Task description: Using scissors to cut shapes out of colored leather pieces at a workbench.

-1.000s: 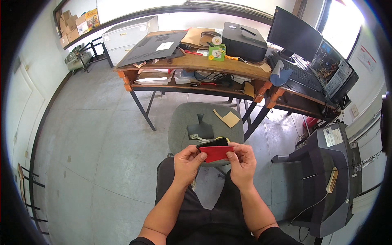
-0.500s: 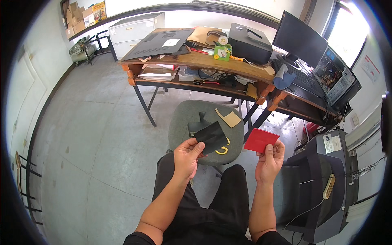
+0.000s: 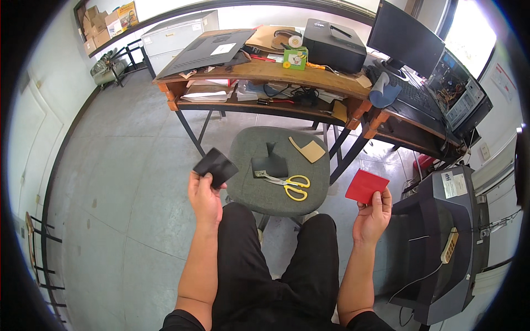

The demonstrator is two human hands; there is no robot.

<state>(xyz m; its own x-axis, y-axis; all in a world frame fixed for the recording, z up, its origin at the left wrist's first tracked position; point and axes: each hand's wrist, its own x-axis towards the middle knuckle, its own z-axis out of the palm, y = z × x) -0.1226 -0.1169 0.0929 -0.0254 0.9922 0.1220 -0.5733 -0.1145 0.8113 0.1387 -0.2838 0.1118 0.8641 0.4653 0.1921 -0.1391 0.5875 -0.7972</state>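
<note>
Between thumb and fingers, my left hand (image 3: 205, 197) pinches a flat black square piece (image 3: 216, 167), held left of the chair seat. A flat red square piece (image 3: 366, 186) is gripped the same way in my right hand (image 3: 372, 217), off to the right of the seat. Its material I cannot tell for sure. On the grey-green chair seat (image 3: 248, 194) lie yellow-handled scissors (image 3: 297, 187) with slightly parted blades. Their tips touch a black cut piece (image 3: 270, 164) that has a narrow tab. A tan cut piece (image 3: 313, 151) of similar outline rests at the seat's far right.
Beyond the chair stands a wooden desk (image 3: 243, 71) with a black printer (image 3: 334, 45), a green box (image 3: 295, 58) and a monitor (image 3: 406, 38). An opened computer case (image 3: 461, 96) sits at the right. Close on my right is a large dark cabinet-like object (image 3: 441, 243) carrying a power strip (image 3: 450, 245).
My left hand has swung left with the black square, away from above the seat, uncovering the scissors. My right hand with the red square has shifted slightly right.
</note>
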